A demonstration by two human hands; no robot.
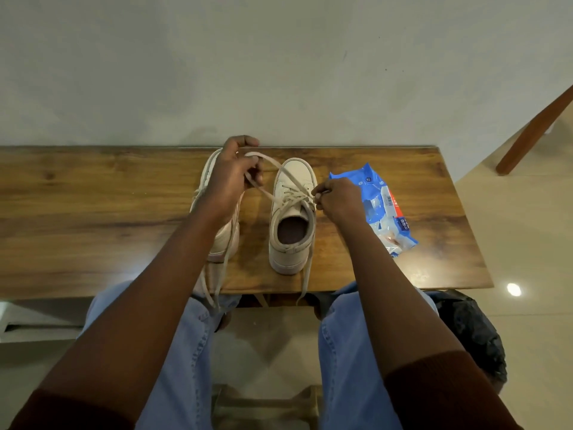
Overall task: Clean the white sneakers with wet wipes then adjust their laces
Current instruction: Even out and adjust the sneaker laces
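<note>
Two white sneakers stand side by side on a wooden table (93, 212), toes pointing to the wall. My left hand (231, 175) is raised over the left sneaker (228, 234) and grips a loop of the right sneaker's lace (273, 164), pulled out to the left. My right hand (338, 200) pinches the lace at the eyelets on the right side of the right sneaker (293, 212). Loose lace ends (305, 280) hang over the table's near edge. A blue pack of wet wipes (383, 206) lies to the right of the sneakers, partly under my right wrist.
The table stands against a pale wall (279, 72). My knees in blue jeans (350, 352) sit below its near edge. A black bag (474, 333) lies on the floor at right, and a slanted wooden leg (536, 128) stands at the far right.
</note>
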